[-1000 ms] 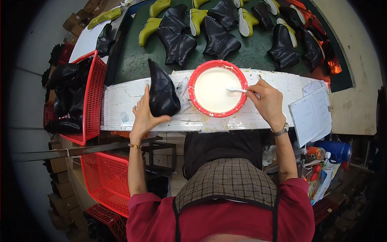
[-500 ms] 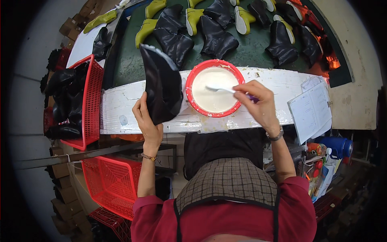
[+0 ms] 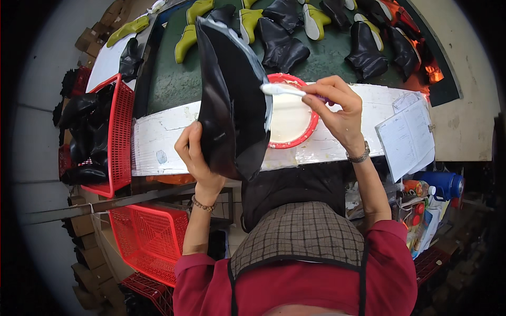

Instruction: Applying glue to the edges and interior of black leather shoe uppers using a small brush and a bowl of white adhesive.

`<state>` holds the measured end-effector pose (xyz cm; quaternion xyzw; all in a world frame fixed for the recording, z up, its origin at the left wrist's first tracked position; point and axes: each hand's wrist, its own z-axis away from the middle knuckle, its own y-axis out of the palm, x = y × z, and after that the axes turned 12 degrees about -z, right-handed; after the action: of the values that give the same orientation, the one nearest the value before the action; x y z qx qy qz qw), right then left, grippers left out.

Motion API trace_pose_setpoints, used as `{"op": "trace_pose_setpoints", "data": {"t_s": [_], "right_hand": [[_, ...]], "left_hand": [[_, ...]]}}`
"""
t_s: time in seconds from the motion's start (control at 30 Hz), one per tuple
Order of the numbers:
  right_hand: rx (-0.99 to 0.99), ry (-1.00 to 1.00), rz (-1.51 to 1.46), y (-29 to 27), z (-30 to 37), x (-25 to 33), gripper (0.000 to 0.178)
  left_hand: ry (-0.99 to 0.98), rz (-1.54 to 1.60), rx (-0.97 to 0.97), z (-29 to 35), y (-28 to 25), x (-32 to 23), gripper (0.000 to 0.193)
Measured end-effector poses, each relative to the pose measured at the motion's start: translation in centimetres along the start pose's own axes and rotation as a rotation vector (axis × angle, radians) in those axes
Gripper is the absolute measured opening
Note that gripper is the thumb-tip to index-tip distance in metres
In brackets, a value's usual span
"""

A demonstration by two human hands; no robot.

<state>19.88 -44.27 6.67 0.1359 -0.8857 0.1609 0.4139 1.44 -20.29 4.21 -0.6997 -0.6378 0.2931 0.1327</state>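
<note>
My left hand (image 3: pixel 199 160) is closed on the lower end of a black leather boot upper (image 3: pixel 213 100), held tilted above the white work board. Its open side faces right, and the far edge carries a whitish coating. My right hand (image 3: pixel 340 108) grips the purple and white handle of a toothbrush (image 3: pixel 284 90), whose head is thick with white paste. The brush head is at the upper's right-hand edge; whether it touches is hard to tell. Below the brush stands a red bowl (image 3: pixel 311 126) of creamy white liquid, partly hidden by the upper.
Black boot uppers (image 3: pixel 282 47) and yellow-green lasts (image 3: pixel 249 23) lie on the green table (image 3: pixel 174 79). At left, a red basket (image 3: pixel 122 131) holds more uppers; another red basket (image 3: pixel 150 239) sits lower. A clipboard with papers (image 3: pixel 406 139) leans at the right edge.
The boot upper has come right and nearer, now covering part of the bowl. My right hand has lifted the toothbrush out of the bowl and brought it to the upper's edge.
</note>
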Motion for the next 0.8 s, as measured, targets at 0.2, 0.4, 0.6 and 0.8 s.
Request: {"op": "trace_pose_setpoints", "data": {"t_s": [0.2, 0.4, 0.6, 0.8], "right_hand": [[0.124, 0.012, -0.056, 0.2, 2.3, 2.3, 0.020], [0.233, 0.061, -0.021, -0.2, 2.9, 4.9, 0.019], [0.237, 0.291, -0.140, -0.2, 2.9, 4.8, 0.013], [0.246, 0.241, 0.443, -2.8, 3.2, -4.0, 0.011]], "left_hand": [[-0.043, -0.036, -0.104, -2.1, 1.4, -0.1, 0.074], [-0.001, -0.103, -0.115, -2.2, 2.9, 0.8, 0.069], [-0.024, -0.078, -0.044, -2.1, 2.8, 0.8, 0.063], [-0.830, 0.686, 0.238, 3.1, -1.6, 8.8, 0.034]]}}
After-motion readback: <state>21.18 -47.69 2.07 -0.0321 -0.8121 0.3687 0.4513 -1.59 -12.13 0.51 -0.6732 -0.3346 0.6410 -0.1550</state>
